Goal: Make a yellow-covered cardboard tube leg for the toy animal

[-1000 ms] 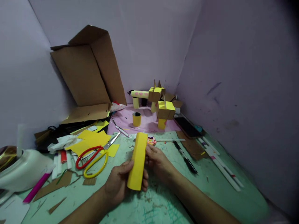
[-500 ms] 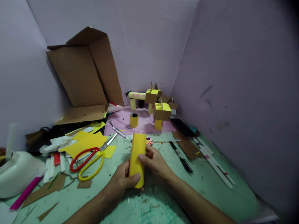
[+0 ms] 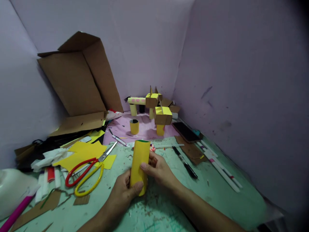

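A yellow paper tube is held upright, leaning slightly, above the front of the table; green shows inside its top opening. My left hand grips its lower end, the thumb lying across the front. Around its right side, about halfway up, my right hand is closed with the thumb on the paper. The fingers behind the tube are partly hidden. Beyond it stand a short yellow tube and a yellow-topped cardboard box piece on a yellow leg. Farther back is an animal-like paper model with pink spots.
Scissors with red and yellow handles lie left, by yellow paper scraps. A white container stands far left. At right are a black pen, a phone and white sticks. A cardboard box leans at the back.
The tube has tipped so that its top opening now shows. Both hands keep their hold on it. The whole view has shifted a little, the scene moving left.
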Demonstrator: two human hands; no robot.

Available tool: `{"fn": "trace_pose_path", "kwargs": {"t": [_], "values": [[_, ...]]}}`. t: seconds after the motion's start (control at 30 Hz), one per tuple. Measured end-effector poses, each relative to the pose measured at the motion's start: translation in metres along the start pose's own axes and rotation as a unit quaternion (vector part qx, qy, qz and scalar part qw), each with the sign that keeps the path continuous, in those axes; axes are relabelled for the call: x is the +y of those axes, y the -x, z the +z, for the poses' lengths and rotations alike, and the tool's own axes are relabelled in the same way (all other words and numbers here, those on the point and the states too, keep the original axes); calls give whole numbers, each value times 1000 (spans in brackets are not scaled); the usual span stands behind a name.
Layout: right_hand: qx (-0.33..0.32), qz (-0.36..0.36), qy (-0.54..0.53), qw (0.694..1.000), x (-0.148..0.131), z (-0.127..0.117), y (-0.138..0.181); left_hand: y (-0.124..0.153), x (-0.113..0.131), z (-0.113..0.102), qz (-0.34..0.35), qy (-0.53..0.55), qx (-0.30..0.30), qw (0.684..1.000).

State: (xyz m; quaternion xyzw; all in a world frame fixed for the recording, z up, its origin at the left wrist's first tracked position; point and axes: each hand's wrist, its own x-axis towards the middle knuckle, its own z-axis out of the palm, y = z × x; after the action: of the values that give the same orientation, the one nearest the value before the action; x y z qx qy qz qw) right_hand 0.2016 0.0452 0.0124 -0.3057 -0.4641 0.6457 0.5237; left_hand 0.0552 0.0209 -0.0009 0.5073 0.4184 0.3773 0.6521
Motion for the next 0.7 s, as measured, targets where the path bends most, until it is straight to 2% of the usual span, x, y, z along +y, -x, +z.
{"fn": "trace_pose_path", "kwargs": {"t": [0.2, 0.37, 0.47, 0.6, 0.7], "values": [[-9, -32, 40, 999, -2, 1, 1, -4, -9, -3, 23, -3, 2, 1000], [-24, -46, 29, 998, 1, 1, 3, -6, -17, -5, 36, -15, 17, 999], [-54, -68, 46, 995, -2, 1, 8, -3, -12, -4, 51, -66, 39, 996], [-123, -113, 174, 970, -10, -1, 18, 0, 5, -4, 111, -176, 91, 974], [-122, -127, 221, 959, -13, -2, 21, 0, 16, -6, 123, -218, 144, 958]]}}
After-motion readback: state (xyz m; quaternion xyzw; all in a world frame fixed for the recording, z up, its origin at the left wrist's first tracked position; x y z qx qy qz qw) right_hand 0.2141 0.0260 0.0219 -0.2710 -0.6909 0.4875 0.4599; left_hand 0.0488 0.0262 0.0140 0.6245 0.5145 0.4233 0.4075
